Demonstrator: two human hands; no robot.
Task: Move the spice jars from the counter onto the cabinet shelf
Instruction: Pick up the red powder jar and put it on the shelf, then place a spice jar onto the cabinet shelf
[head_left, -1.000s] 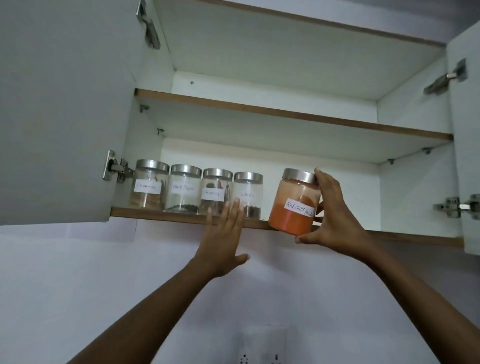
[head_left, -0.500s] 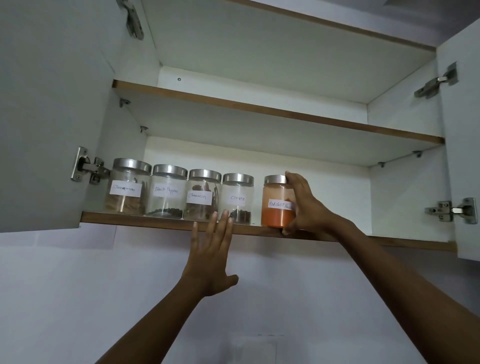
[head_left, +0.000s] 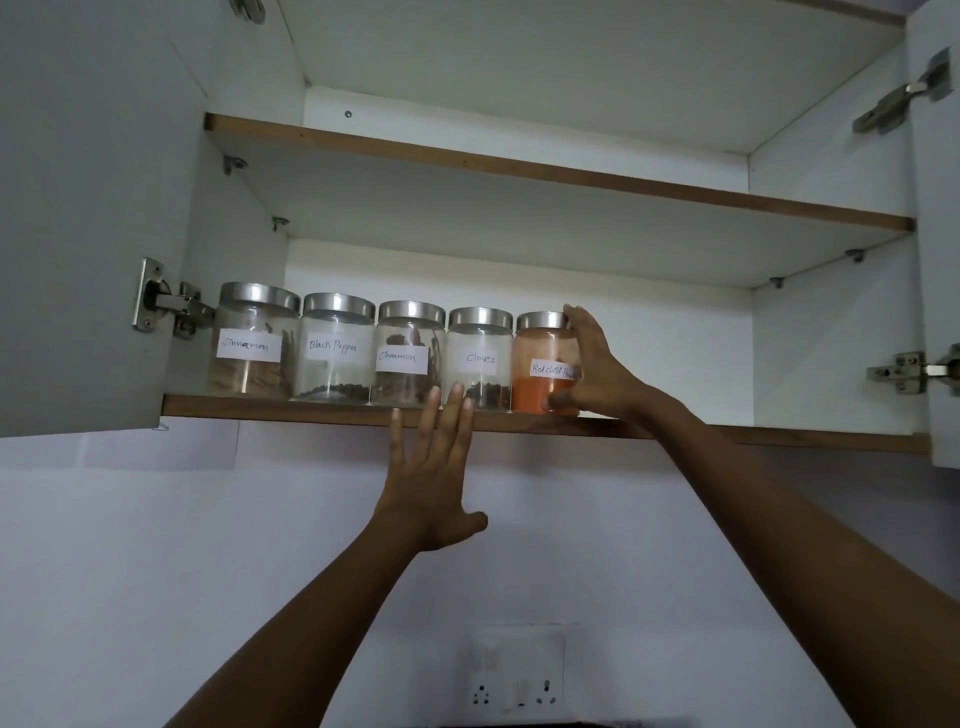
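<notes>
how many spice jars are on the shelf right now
5, in one row on the lower shelf, left to right: cinnamon jar, black pepper jar, second cinnamon jar, cloves jar, red chilli powder jar, which the right hand grips. Any behind the row would be hidden.

One view, from a head-worn wide-angle camera. It sits below the open cabinet and faces forward and up, so the underside of the upper shelf (head_left: 519, 213) shows. The lower shelf (head_left: 291, 410) edge crosses mid-frame, near enough that the left forearm (head_left: 291, 639) and right forearm (head_left: 779, 545), entering from the bottom edge, reach it. A wall socket (head_left: 514, 686) sits at bottom centre.
</notes>
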